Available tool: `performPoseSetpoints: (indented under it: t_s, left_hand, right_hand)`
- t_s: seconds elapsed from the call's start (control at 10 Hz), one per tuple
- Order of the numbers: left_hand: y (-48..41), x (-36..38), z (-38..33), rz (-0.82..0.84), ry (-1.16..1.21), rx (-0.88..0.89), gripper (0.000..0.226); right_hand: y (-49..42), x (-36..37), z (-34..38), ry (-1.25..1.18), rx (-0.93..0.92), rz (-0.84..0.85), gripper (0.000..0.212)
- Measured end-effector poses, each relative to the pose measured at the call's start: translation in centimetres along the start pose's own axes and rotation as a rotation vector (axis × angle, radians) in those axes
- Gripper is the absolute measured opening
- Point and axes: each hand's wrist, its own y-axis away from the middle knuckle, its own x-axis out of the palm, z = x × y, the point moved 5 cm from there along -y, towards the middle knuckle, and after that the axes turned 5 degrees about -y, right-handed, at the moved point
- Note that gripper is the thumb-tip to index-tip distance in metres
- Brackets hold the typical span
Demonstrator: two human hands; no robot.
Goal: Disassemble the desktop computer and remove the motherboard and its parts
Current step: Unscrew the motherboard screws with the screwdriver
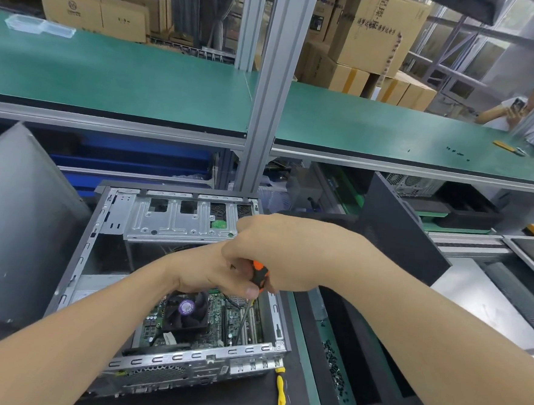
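Observation:
An open desktop case (94,237) lies on the bench with its side off. Inside, the green motherboard (217,312) carries a black CPU fan (185,313) with a purple sticker. My right hand (290,254) grips the orange-and-black handle of a screwdriver (259,274) from above. The shaft slants down to the board near the case's near right corner. My left hand (201,270) meets it from the left, its thumb against the lower end of the handle. A bare metal drive cage (176,221) spans the far end of the case.
A yellow-handled screwdriver (281,393) lies right of the case's rear panel. A black tray (353,350) further right holds several small dark screws. A grey side panel (20,232) leans at the left. A green shelf (141,79) runs overhead, and a person (518,109) sits at the far right.

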Motion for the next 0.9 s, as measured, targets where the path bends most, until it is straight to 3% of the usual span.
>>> performPoseSetpoints:
  t_s: [0.1,0.2,0.3,0.4,0.5,0.7,0.8,0.9]
  left_hand:
    - [-0.2,0.1,0.6,-0.017,0.015,-0.047,0.086]
    - [0.0,0.1,0.3,-0.036,-0.022,-0.043,0.061]
    - [0.4,0.1,-0.5,-0.026,-0.130,-0.027,0.058]
    - [0.4,0.0,0.0,-0.007,-0.069,-0.065,0.069]
    - [0.3,0.0,0.2,-0.021,-0.070,-0.059,0.076]
    - [0.0,-0.5,0.6,-0.091,-0.007,-0.034,0.064]
    - [0.3,-0.6,0.4,-0.089,-0.026,0.017,0.043]
    - [0.5,-0.7,0.1,-0.069,0.000,-0.005,0.054]
  right_hand:
    - [-0.3,0.1,-0.1,-0.018,-0.002,-0.019,0.020]
    - [0.1,-0.5,-0.3,-0.126,-0.028,-0.039,0.024]
    - [0.4,-1.4,-0.6,-0.165,0.095,-0.222,0.052]
    - [-0.1,-1.0,-1.1,-0.061,0.425,-0.251,0.070]
    - [-0.9,-0.2,-0.7,-0.142,0.470,-0.143,0.050]
    - [-0.5,-0.8,0.0,-0.082,0.213,-0.070,0.034]
    - [0.9,-1.5,0.3,-0.153,0.141,0.009,0.022]
    - [1.0,-1.5,0.4,-0.134,0.153,0.003,0.031]
